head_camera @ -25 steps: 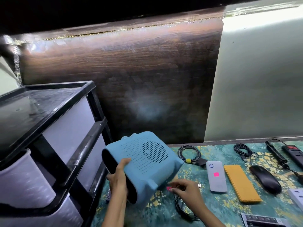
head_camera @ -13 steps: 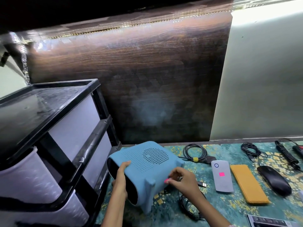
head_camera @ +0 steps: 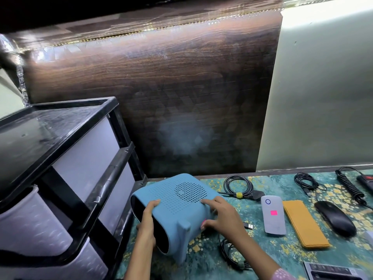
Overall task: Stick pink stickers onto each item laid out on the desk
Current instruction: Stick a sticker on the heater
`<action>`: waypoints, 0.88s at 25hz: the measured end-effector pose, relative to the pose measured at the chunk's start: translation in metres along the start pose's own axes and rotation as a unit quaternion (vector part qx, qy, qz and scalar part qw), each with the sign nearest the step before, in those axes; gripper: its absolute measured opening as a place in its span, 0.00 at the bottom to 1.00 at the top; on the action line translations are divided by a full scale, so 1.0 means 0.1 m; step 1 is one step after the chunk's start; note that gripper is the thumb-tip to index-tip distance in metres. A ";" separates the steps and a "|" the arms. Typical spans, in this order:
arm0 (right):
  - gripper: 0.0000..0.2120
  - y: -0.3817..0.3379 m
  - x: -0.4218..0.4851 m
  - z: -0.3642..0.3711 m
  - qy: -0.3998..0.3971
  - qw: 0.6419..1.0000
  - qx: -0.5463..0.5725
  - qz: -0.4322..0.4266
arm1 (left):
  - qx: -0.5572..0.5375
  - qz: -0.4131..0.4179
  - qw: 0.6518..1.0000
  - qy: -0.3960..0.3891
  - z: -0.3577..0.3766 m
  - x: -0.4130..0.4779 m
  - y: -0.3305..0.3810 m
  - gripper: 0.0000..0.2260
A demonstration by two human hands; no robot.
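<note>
A blue perforated heater-like device (head_camera: pixel 177 207) stands on the patterned desk (head_camera: pixel 262 253), at its left end. My left hand (head_camera: pixel 148 221) grips the device's dark front rim, fingers curled over the top edge. On the device's right side rests my right hand (head_camera: pixel 221 216), fingers spread flat on the perforated top. Its thumb presses a pink sticker (head_camera: pixel 203 222) against the side. To the right lies a white power bank (head_camera: pixel 272 223) that carries a pink sticker (head_camera: pixel 273 212).
A black drawer unit (head_camera: pixel 66 158) stands close on the left. Right of the power bank lie an orange pouch (head_camera: pixel 304 225), a black mouse (head_camera: pixel 335 217), coiled cables (head_camera: pixel 238 186) and a curly cord (head_camera: pixel 350 186). A USB cable (head_camera: pixel 248 226) runs under my right arm.
My right hand rose from the desk with the pink sticker and now presses on the device's right side. The device came down from a steep tilt towards the desk.
</note>
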State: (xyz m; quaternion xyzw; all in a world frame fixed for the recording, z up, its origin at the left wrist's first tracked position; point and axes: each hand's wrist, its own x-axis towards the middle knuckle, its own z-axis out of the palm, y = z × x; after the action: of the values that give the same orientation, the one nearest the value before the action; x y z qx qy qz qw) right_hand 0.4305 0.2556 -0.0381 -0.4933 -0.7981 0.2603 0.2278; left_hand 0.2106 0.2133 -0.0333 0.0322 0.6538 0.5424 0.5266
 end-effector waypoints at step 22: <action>0.24 -0.02 0.14 0.13 -0.096 0.909 0.384 0.129 | 0.114 0.366 0.917 0.114 0.42 -0.57 -0.30 0.54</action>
State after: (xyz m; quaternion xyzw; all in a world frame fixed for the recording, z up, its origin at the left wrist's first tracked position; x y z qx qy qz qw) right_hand 0.4158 0.2651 -0.0449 -0.4392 -0.5842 0.6197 0.2859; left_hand 0.2817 0.1948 -0.0123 0.2668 0.7093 0.6191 0.2059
